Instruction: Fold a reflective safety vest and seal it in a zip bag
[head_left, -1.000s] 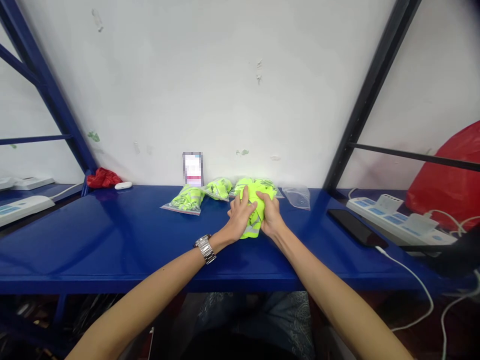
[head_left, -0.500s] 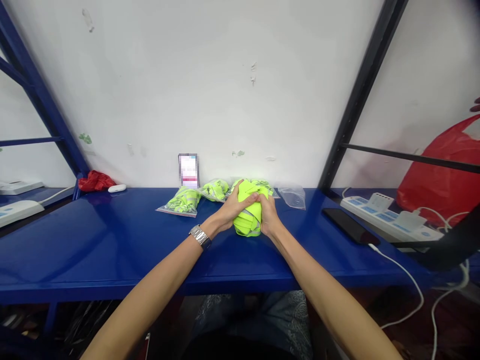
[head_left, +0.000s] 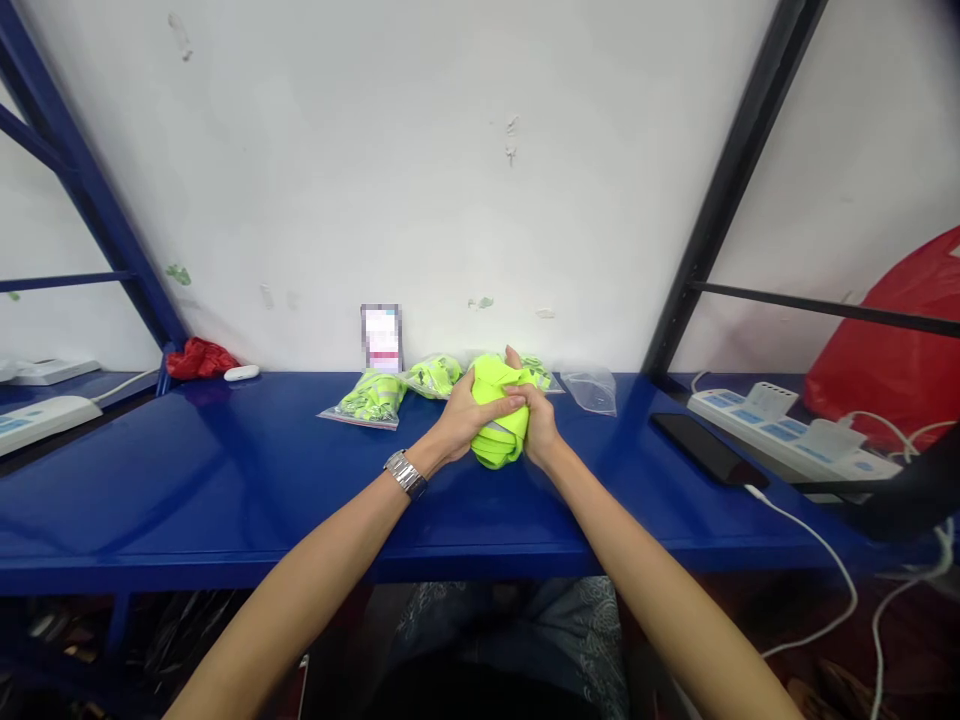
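A bundled fluorescent yellow reflective vest, with grey strips showing, is held just above the blue table. My left hand wraps its left side, thumb laid across the front. On the other side, my right hand grips the bundle with the fingers closed over it. Behind lie clear zip bags with similar yellow bundles: one bag at the left, another bag in the middle, and a third bag partly hidden by my right hand. An empty clear bag lies to the right.
A phone with a lit screen leans on the wall. To the right are a dark phone on a cable, a white power strip and a red plastic bag. Red crumpled plastic and a small white case lie far left.
Both hands have shifted their hold on the yellow vest, which looks more tightly rolled and slightly turned. A right finger now points up behind it. The view has moved slightly.
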